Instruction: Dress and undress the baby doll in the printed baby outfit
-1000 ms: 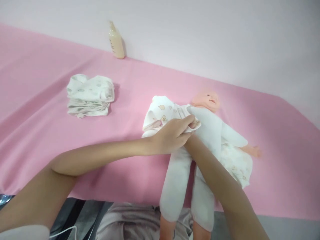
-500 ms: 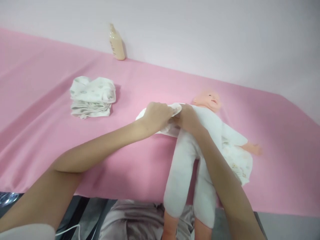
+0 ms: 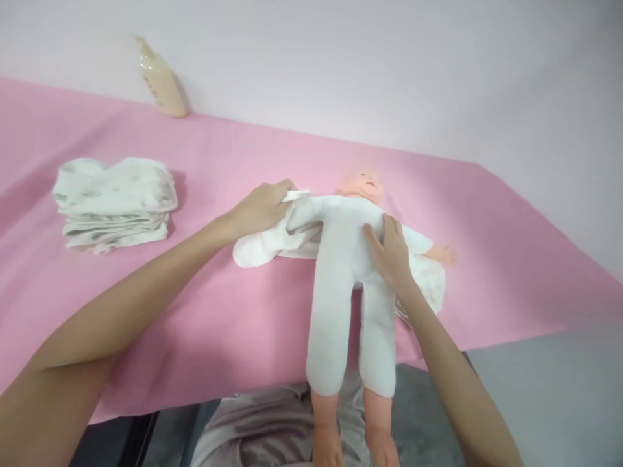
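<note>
A baby doll (image 3: 335,285) with a white cloth body lies on its back, its bare feet hanging past the table's front edge. White baby clothing (image 3: 260,246) is spread beneath its upper body, with a sleeve around or beside the arm at the left; that doll hand is hidden. My left hand (image 3: 265,204) is closed on the edge of this clothing, lifting it a little. My right hand (image 3: 392,250) rests on the doll's torso at its right side, fingers apart. Another part of the clothing, with a small print (image 3: 428,282), shows under the doll's other arm.
On the pink-covered table (image 3: 219,324), a stack of folded printed baby clothes (image 3: 117,201) lies at the left. A pump bottle (image 3: 163,84) of pale liquid stands at the back against the wall. My lap (image 3: 257,428) is below the front edge.
My hands have parted: the left moved left with the clothing's edge, while the right let go there and moved onto the doll's torso. The view has shifted to the right.
</note>
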Action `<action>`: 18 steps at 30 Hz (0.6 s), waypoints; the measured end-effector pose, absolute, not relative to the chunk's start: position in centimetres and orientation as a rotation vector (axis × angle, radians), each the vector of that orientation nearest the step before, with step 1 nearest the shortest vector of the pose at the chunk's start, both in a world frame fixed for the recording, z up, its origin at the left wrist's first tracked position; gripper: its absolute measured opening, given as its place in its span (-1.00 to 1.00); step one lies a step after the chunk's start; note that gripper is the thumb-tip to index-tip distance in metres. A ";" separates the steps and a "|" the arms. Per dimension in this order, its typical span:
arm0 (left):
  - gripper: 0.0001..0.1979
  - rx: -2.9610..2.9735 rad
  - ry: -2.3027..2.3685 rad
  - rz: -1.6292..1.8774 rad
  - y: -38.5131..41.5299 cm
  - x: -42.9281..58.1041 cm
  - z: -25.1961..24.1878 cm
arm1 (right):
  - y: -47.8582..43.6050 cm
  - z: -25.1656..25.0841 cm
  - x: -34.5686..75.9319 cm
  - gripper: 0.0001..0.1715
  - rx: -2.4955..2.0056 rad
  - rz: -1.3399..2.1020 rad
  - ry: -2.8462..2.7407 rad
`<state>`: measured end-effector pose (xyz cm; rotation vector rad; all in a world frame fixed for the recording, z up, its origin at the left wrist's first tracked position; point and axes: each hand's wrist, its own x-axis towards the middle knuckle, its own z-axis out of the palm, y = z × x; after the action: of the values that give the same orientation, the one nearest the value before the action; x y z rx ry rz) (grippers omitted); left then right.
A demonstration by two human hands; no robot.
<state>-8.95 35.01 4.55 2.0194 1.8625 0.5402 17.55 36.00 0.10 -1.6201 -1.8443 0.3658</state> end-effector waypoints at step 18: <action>-0.66 2.333 2.208 0.118 35.0 -6.6 3.8 | 35.4 0.9 20.0 -0.48 -1.500 1.551 -1.127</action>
<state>-6.57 35.03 3.80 2.3329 2.2076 0.1181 20.00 35.41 0.91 -1.5005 -1.1271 1.5513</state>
